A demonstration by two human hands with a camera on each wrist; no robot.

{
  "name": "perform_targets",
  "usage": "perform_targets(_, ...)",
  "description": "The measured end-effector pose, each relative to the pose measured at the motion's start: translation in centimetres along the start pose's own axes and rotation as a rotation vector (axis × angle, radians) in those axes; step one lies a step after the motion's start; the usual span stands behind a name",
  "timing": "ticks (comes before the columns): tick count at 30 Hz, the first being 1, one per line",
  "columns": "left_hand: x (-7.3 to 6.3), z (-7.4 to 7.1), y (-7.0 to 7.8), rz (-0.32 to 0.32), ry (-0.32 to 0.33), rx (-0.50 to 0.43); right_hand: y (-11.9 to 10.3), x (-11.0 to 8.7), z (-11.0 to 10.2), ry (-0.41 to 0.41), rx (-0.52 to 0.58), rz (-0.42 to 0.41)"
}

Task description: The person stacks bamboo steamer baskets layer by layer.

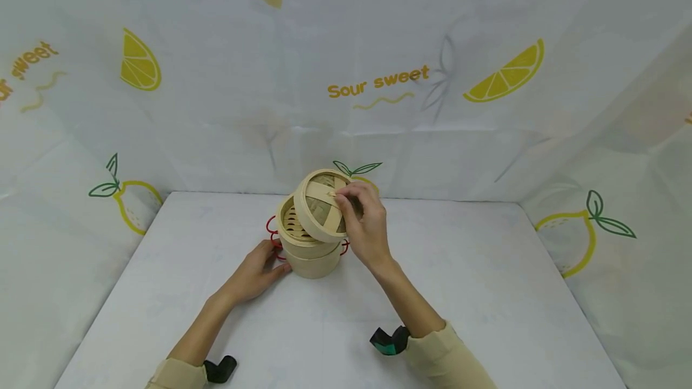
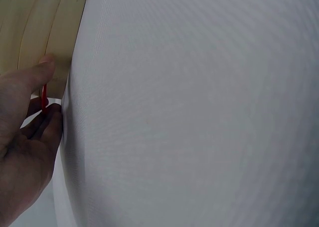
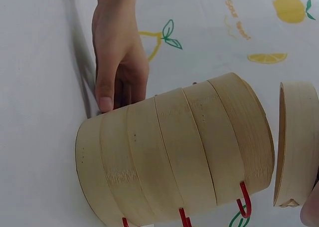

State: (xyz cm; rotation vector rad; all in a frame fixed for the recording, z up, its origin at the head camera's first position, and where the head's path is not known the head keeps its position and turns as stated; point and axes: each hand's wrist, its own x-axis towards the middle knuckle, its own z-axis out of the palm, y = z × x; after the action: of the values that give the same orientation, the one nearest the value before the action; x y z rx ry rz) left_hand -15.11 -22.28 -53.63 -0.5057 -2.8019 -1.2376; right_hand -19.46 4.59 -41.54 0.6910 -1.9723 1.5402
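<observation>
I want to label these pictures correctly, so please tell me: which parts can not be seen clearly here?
- Inside of the bamboo steamer: head view, mostly covered by the tilted lid.
- Right hand: right wrist view, cut off at the edge; only a fingertip shows.
- Red wire handles: right wrist view, cut by the bottom edge.
- Left hand: left wrist view, partly out of frame; white cloth fills the picture.

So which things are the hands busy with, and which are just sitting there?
In use:
- bamboo steamer, steadied at its base by the left hand
- steamer lid, tilted and lifted off the top by the right hand
- red wire handles on the steamer's sides

Just there:
- white table
- lemon-print cloth behind
</observation>
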Motion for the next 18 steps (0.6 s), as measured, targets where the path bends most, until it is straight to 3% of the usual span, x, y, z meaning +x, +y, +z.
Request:
perform_targets(10,-0.1,0.1,-0.2,0.051,0.031,-0.015,-0.1,0.3,1.2,0.005,-0.044,-0.033)
perform_targets(15,0.0,0.6,-1.4,0.147,0.085,-0.028,-0.5,0.4,1.8,-0.011,-0.075,-0.046)
perform_targets(18,-0.1,0.5,-1.3,0.136,0.084,-0.030,-0.7,0.5,2.0,-0.023,-0.085,-0.061)
